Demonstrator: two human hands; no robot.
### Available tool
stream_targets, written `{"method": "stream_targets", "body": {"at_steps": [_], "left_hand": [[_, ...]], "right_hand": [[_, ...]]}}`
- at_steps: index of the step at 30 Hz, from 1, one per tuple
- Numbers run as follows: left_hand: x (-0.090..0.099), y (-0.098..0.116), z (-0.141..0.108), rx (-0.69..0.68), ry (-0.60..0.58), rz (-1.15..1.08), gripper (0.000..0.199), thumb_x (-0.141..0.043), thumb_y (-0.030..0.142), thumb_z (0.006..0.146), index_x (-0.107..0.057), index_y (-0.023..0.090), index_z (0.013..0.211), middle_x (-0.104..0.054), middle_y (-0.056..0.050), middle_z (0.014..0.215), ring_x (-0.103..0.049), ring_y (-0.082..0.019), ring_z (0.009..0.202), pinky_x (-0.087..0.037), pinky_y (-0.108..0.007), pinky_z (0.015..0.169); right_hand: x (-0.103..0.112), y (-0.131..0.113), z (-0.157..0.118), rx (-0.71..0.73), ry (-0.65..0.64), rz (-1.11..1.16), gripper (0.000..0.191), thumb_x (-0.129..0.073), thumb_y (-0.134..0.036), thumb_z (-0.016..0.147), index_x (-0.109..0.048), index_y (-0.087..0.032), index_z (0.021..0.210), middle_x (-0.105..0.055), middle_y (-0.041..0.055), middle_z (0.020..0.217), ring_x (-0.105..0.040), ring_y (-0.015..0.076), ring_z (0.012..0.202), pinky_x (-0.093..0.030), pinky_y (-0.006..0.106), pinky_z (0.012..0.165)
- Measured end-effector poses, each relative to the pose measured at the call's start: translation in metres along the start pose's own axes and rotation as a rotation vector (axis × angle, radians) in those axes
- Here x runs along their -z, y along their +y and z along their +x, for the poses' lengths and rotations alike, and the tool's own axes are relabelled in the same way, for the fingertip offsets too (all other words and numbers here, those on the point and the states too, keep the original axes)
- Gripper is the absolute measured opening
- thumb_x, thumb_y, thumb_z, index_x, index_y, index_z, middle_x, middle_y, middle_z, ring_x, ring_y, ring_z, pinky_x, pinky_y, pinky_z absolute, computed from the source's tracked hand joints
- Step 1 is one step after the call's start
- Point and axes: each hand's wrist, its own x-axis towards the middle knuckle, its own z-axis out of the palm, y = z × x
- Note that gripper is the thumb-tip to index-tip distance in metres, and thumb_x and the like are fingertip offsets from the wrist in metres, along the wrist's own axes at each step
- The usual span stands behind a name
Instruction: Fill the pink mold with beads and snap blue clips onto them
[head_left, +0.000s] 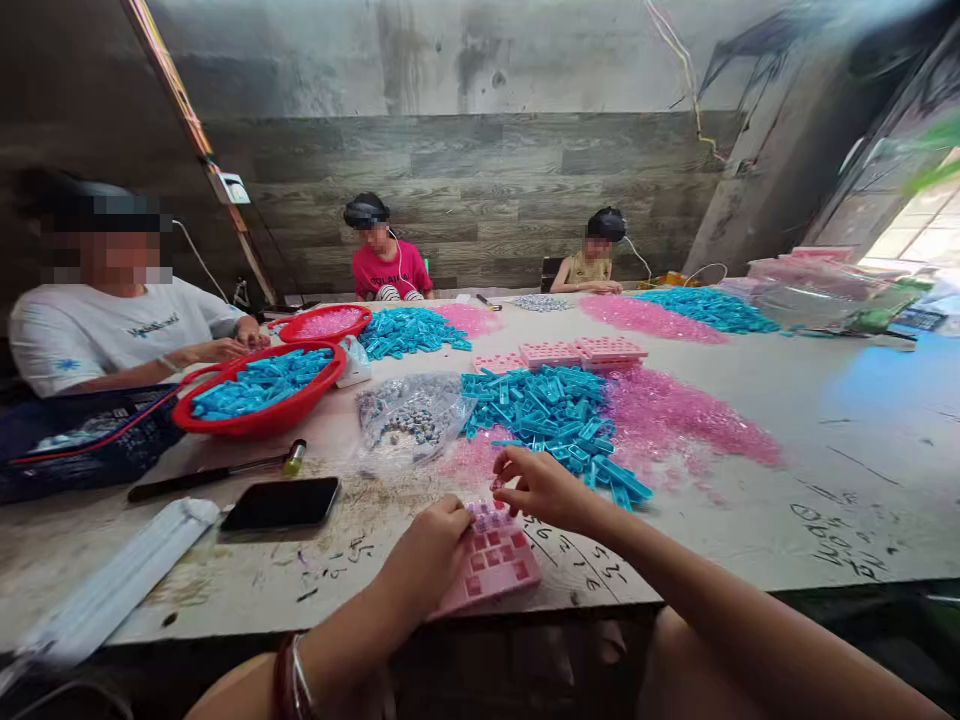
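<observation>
Pink tray (491,580) lies on the tabletop (720,550), its near side just beside the front edge, rows of square pockets facing up. Left hand (431,550): grip closed on the tray's left side, forearm crossing the front edge. Right hand (544,490): above the tray's far end, thumb and finger pinching a small pink piece (497,484); further small pieces sit in the far pockets, detail too small to read. Forward room is tight: blue pieces (551,410) are heaped just beyond the right hand, merging on their right side with loose pink pieces (682,415); stacked pink trays (559,354) border the heap's far side. Left of the heap, a clear plastic bag (412,420) holding small beads or parts adjoins the blue pieces. Wider room is to the right, where the tabletop carries handwriting (840,535) and runs well out from the tray. Left of the left hand, a phone (281,503) lies apart from the tray, with a hammer (225,470) just behind it and a white strip-like object (131,575) reaching the front edge. Beyond the hammer, a red basket (259,425) of blue pieces stands before a co-worker (135,330) in white.
</observation>
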Motion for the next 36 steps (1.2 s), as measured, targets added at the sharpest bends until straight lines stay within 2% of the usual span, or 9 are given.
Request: {"method": "stream_targets", "body": {"at_steps": [6, 17, 24, 32, 36], "left_hand": [[-0.002, 0.005, 0.001, -0.025, 0.035, 0.118, 0.019, -0.039, 0.007, 0.084, -0.056, 0.014, 0.08, -0.054, -0.005, 0.087, -0.052, -0.016, 0.08, -0.042, -0.028, 0.073], [-0.001, -0.003, 0.002, -0.044, 0.03, 0.057, 0.02, -0.041, 0.008, 0.085, -0.06, 0.015, 0.084, -0.056, -0.003, 0.086, -0.054, -0.015, 0.079, -0.042, -0.026, 0.072], [-0.002, -0.005, 0.004, -0.059, 0.04, 0.106, 0.023, -0.04, 0.009, 0.086, -0.061, 0.015, 0.083, -0.055, -0.004, 0.084, -0.054, -0.015, 0.076, -0.042, -0.026, 0.07], [0.001, -0.006, 0.006, -0.064, 0.035, 0.075, 0.014, -0.046, 0.014, 0.084, -0.059, 0.016, 0.08, -0.055, -0.003, 0.087, -0.054, -0.015, 0.077, -0.04, -0.026, 0.069], [0.003, -0.007, 0.005, -0.037, 0.04, 0.011, 0.01, -0.051, 0.013, 0.079, -0.054, 0.016, 0.088, -0.057, -0.003, 0.087, -0.053, -0.016, 0.08, -0.039, -0.027, 0.069]], "right_hand": [[0.001, 0.002, 0.002, 0.0, 0.02, -0.048, 0.013, -0.065, -0.01, 0.063, -0.058, -0.015, 0.072, -0.066, 0.0016, 0.069, -0.063, 0.0141, 0.063, -0.045, 0.021, 0.052], [0.002, 0.004, 0.002, 0.013, 0.004, -0.053, 0.01, -0.065, -0.013, 0.064, -0.062, -0.014, 0.074, -0.065, 0.0017, 0.068, -0.061, 0.0126, 0.059, -0.045, 0.02, 0.051], [0.002, 0.002, 0.001, -0.013, -0.015, -0.034, 0.01, -0.067, -0.014, 0.064, -0.065, -0.015, 0.073, -0.066, 0.0018, 0.068, -0.061, 0.0128, 0.059, -0.044, 0.02, 0.05], [0.002, 0.002, 0.003, 0.06, 0.011, -0.099, 0.012, -0.067, -0.009, 0.062, -0.068, -0.015, 0.072, -0.064, 0.0019, 0.067, -0.056, 0.0109, 0.057, -0.043, 0.021, 0.051], [-0.002, 0.001, 0.001, 0.137, -0.014, -0.061, 0.01, -0.065, -0.01, 0.065, -0.066, -0.015, 0.075, -0.063, 0.0007, 0.066, -0.055, 0.0109, 0.059, -0.043, 0.021, 0.054]]}}
